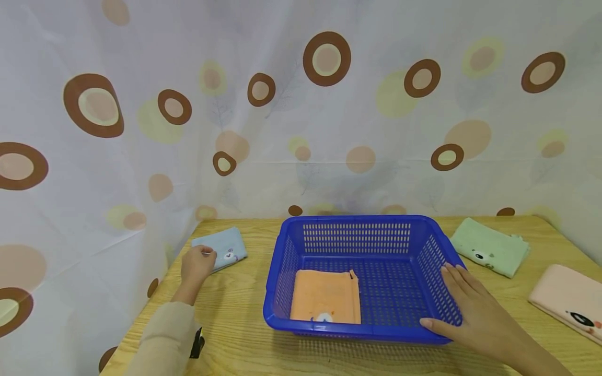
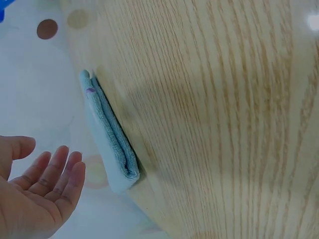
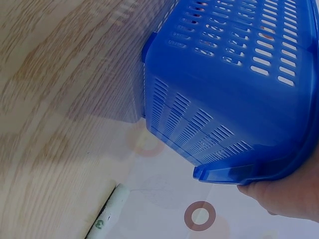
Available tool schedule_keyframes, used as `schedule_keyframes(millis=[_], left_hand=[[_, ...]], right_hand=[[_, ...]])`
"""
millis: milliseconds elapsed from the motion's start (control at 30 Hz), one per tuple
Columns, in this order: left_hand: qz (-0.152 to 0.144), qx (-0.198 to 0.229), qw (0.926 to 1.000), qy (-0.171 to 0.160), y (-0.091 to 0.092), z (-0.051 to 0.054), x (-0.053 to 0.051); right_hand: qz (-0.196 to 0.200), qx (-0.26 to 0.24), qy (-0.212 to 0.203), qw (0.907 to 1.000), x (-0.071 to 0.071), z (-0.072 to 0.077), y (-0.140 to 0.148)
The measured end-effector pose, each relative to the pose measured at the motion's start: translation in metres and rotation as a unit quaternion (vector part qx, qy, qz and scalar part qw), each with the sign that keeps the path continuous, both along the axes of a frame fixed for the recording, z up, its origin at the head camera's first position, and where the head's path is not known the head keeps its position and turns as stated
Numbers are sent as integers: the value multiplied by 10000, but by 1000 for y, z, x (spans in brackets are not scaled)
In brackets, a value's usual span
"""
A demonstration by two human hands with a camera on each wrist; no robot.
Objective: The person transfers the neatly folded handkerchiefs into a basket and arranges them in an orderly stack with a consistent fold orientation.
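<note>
My left hand [image 1: 197, 265] is at a folded light-blue towel [image 1: 230, 244] with a small animal face, on the table's left side. In the left wrist view that towel [image 2: 112, 139] lies on the wood, apart from the loosely bent fingers; nothing is in the palm. A blue plastic basket [image 1: 352, 330] with slotted walls stands in the middle. Inside it, at the left, lies a folded orange towel [image 1: 326, 295]. My right hand [image 1: 479, 313] rests on the basket's right rim near the front corner, fingers fairly straight over the edge, thumb spread toward the front.
A folded green towel [image 1: 491, 248] lies right of the basket, and a folded pink towel [image 1: 566, 297] near the table's right edge. The wooden table [image 1: 235, 324] ends at a patterned curtain [image 1: 282, 120] behind and to the left.
</note>
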State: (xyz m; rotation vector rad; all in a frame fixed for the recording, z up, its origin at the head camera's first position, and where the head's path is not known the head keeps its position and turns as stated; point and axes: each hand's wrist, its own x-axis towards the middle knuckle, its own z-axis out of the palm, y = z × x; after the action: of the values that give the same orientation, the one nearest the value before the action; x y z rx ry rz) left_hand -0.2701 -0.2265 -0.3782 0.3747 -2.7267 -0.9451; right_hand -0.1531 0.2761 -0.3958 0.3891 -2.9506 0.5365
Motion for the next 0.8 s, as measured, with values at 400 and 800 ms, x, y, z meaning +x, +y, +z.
schedule_keyframes(millis=[400, 800], left_hand=[[123, 231, 9996, -51, -14, -8, -2], [482, 1158, 9908, -508, -23, -13, 0]], right_hand=[[9, -32, -14, 10000, 0, 0, 0], [25, -28, -44, 10000, -1, -2, 1]])
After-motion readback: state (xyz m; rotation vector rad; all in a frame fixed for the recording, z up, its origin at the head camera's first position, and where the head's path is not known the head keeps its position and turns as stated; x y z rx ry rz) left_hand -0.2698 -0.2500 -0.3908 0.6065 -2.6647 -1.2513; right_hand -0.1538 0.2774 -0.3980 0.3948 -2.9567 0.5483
